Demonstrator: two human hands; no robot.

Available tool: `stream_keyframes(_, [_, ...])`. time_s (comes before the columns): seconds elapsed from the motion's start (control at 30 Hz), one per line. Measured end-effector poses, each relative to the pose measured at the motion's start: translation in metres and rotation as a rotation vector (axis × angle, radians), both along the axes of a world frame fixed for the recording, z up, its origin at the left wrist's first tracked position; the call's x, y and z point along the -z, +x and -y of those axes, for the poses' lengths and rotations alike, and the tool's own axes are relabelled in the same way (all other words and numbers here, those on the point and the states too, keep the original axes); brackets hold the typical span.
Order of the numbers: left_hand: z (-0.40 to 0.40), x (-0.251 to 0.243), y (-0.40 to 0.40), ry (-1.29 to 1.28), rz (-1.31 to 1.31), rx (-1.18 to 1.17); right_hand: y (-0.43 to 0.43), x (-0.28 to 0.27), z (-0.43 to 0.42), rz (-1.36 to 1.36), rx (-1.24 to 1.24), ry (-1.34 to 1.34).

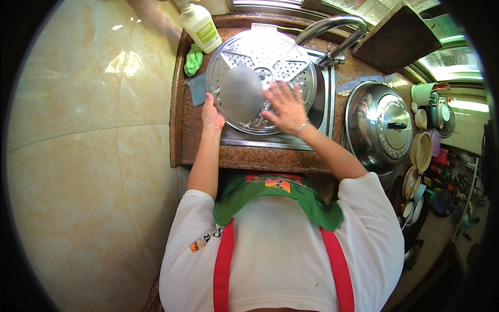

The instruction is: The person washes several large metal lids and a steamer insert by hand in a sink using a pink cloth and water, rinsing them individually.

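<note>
A round perforated metal steamer tray [306, 84] lies over the steel sink [269, 143], its surface wet and shining. My left hand [213, 115] grips the tray's left rim, thumb up along the edge. Flat on the tray's right half rests my right hand [286, 107], fingers spread, a thin bracelet at its wrist. A stream of water falls from the curved chrome faucet [335, 23] onto the tray. A blurred grey oval covers part of the tray's left half and hides what is there.
Left of the sink are a white pump bottle [200, 29], a crumpled green cloth [193, 60] and a blue sponge cloth [197, 90]. To the right stands a large domed metal lid [378, 124]. A dark board [397, 39] leans by the window; baskets and dishes stand farther right.
</note>
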State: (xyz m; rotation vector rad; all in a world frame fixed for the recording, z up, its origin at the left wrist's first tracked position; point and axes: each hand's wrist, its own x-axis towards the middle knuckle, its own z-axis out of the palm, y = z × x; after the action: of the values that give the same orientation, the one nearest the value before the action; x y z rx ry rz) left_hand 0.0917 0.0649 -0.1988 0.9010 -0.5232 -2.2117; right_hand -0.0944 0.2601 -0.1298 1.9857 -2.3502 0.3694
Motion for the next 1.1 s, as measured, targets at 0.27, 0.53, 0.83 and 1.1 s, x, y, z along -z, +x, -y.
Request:
stream_keyframes(0.27, [-0.027, -0.014, -0.011, 0.246, 0.204, 0.169, -0.142, 0.015, -0.031, 0.595, 0.689, 0.181])
stream_keyframes(0.53, [-0.044, -0.127, 0.002, -0.221, 0.376, -0.038, -0.093, 0.077, -0.013, 1.057, 0.684, 0.265])
stream_keyframes(0.83, [-0.087, -0.217, 0.001, -1.002, 0.621, -0.029, -0.097, 0.01, 0.078, 2.162, 0.549, 0.209])
stream_keyframes(1.1, [-0.112, -0.236, 0.016, -1.62, 0.674, 0.309, -0.113, -0.045, 0.076, 2.33, 0.502, 0.313])
